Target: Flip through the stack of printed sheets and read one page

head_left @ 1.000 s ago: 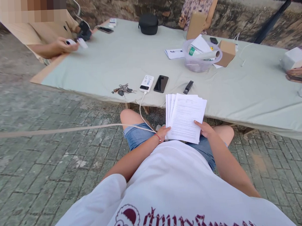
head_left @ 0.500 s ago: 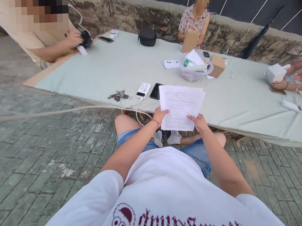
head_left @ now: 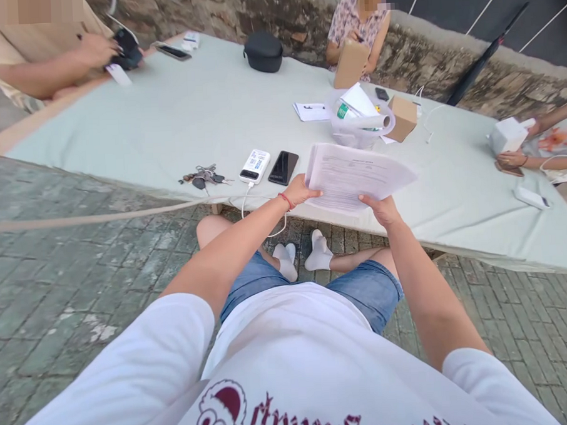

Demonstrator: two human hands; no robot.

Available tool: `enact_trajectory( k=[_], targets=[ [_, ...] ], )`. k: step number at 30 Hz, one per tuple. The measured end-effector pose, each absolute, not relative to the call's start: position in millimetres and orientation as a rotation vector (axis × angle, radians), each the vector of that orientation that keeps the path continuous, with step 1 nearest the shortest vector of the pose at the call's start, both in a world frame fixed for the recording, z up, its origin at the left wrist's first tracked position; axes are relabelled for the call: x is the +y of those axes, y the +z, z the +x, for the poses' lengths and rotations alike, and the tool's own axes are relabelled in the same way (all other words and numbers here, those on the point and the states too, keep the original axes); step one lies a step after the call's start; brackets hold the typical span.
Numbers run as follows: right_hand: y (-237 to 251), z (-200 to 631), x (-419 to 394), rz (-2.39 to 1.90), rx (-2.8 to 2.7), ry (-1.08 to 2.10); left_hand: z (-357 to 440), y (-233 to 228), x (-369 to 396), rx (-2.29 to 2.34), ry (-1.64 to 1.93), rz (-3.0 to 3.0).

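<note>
A stack of printed papers (head_left: 352, 178) is held out over the near edge of the table, tilted and slightly blurred. My left hand (head_left: 301, 191), with a red string on the wrist, grips the stack's left edge, thumb on top. On the lower right, my right hand (head_left: 381, 209) pinches the same stack, its thumb on the printed side. The fingers of both hands are hidden beneath the sheets. Left of the papers lie a black smartphone (head_left: 283, 168), a white power bank (head_left: 254, 166) with a cable plugged in, and a bunch of keys (head_left: 204, 176).
The table (head_left: 158, 130) has a pale green cloth. Beyond the papers stand a clear plastic basket (head_left: 355, 134), a cardboard box (head_left: 403, 118) and a black case (head_left: 263, 52). Three other people are around the table; one at right holds a white box (head_left: 508, 136).
Both my hands have moved the papers forward, farther over the table, and the sheets now tilt and fan to the right. The view has shifted slightly.
</note>
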State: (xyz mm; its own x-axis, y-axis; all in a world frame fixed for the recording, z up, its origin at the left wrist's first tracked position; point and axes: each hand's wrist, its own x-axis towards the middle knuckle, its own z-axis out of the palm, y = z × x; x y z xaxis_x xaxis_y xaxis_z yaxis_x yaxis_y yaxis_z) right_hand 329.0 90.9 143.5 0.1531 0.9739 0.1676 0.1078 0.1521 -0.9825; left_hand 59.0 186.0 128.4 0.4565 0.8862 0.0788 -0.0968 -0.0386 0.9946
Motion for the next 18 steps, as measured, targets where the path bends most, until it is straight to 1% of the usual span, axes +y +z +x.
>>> enact_trajectory(
  k=[8, 13, 18],
  targets=[
    [142.0, 326.3, 100.0, -1.289, -1.239, 0.861, 61.5, 127.2, 185.6, 0.757, 0.923, 1.537],
    [135.8, 336.6, 96.8, -1.421, -1.279, 0.931, 50.0, 115.6, 190.9, 0.844, 0.807, 1.674],
    [145.4, 334.9, 97.4, -1.435, -1.359, 0.983, 52.6, 111.3, 190.7, 0.822, 0.804, 1.697]
  ],
)
